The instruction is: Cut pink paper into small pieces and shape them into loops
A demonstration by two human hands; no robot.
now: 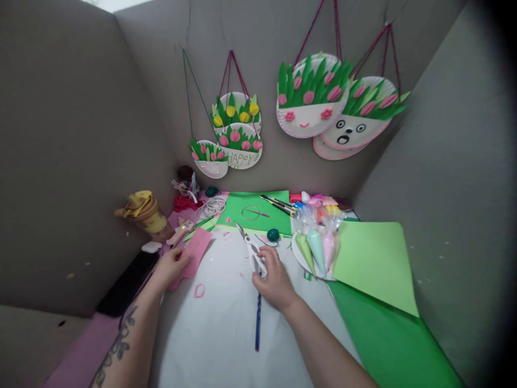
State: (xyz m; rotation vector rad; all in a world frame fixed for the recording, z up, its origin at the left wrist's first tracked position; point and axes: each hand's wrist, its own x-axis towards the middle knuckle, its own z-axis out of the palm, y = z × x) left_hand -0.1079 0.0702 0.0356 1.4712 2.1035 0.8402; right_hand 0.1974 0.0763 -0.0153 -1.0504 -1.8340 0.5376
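Note:
My left hand (173, 265) pinches a sheet of pink paper (196, 249) at the left side of the white work surface. My right hand (274, 276) has its fingers closed round the white handles of a pair of scissors (252, 250), whose blades point up and left, away from me. Just below that hand lies a dark blue pencil (257, 323). A pink paper scrap with a ring-shaped cutout (199, 291) rests between my hands. Beyond the scissors sits a small ball of dark green yarn (273, 235).
Piping bags (317, 253) lie on a paper plate at right, beside light green paper (375, 264). Utility knives (280, 205) rest on green paper (234, 207). A black phone (128, 283) and a yellow-brown cup (149, 215) are at left. Decorated paper plates (311, 121) hang on the wall.

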